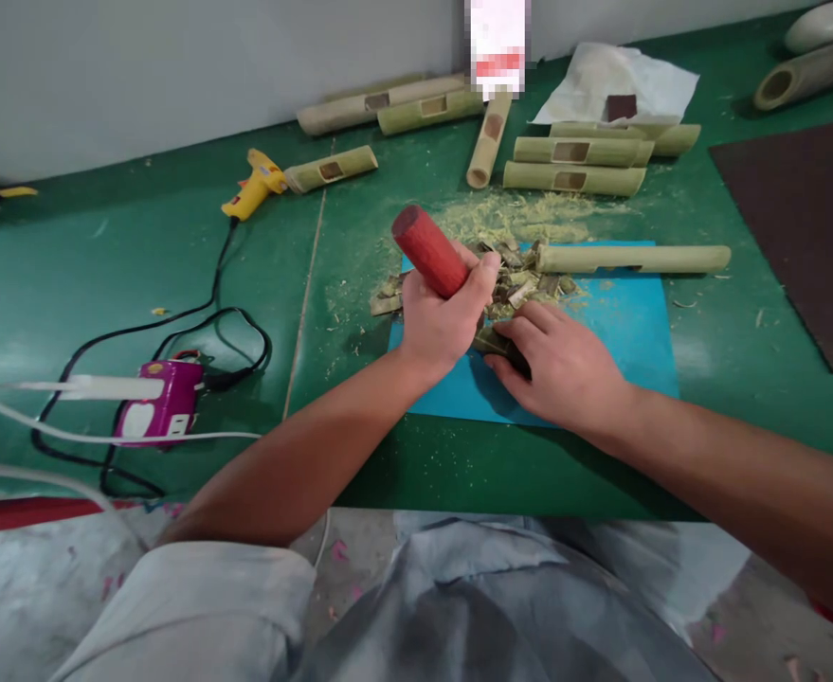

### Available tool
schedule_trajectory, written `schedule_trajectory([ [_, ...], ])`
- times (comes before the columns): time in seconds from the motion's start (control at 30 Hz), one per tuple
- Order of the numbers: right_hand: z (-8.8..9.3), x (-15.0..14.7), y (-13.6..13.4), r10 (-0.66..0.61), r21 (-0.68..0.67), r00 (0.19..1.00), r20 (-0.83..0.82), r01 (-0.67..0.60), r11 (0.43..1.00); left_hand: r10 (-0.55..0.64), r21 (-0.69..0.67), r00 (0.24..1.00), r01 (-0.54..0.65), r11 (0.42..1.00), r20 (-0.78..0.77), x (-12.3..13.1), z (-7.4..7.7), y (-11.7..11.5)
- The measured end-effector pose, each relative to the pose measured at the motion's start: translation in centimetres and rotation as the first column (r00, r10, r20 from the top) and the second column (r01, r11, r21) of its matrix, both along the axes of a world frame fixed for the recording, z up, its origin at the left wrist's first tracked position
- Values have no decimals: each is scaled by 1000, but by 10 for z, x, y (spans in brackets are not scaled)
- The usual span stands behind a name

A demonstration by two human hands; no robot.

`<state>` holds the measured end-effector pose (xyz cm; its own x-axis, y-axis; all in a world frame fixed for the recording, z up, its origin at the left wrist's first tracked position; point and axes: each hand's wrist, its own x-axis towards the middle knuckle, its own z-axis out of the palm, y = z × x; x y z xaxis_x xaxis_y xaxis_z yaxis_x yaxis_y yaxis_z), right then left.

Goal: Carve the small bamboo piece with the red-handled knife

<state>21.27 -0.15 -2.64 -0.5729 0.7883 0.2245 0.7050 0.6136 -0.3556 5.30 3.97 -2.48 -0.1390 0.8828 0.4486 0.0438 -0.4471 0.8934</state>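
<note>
My left hand (pixel 439 317) is wrapped round a thick red cylindrical handle (pixel 431 251), which tilts up and to the left; its lower end is hidden by the hand. Close beside it, my right hand (pixel 565 365) closes on a dark green bamboo piece (pixel 497 346), pressing it low over a blue sheet (pixel 643 350). Bamboo chips (pixel 522 284) lie heaped just beyond both hands. A pale bamboo tube (pixel 636 259) rests across the sheet's far edge, to the right of the chips.
Several bamboo tubes with cut windows (pixel 572 180) lie at the back. A yellow glue gun (pixel 252 187) sits at left, its black cord running to a purple power adapter (pixel 164 403). A dark brown board (pixel 806 227) is at right, and white paper (pixel 615 80) covers some tubes.
</note>
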Motion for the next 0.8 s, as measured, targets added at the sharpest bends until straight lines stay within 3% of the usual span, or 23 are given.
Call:
schedule_trajectory([
  [0.8, 1, 1, -2, 22, 2, 999, -25, -22, 1000, -4, 41, 996, 7, 999, -88, -2, 1, 1],
])
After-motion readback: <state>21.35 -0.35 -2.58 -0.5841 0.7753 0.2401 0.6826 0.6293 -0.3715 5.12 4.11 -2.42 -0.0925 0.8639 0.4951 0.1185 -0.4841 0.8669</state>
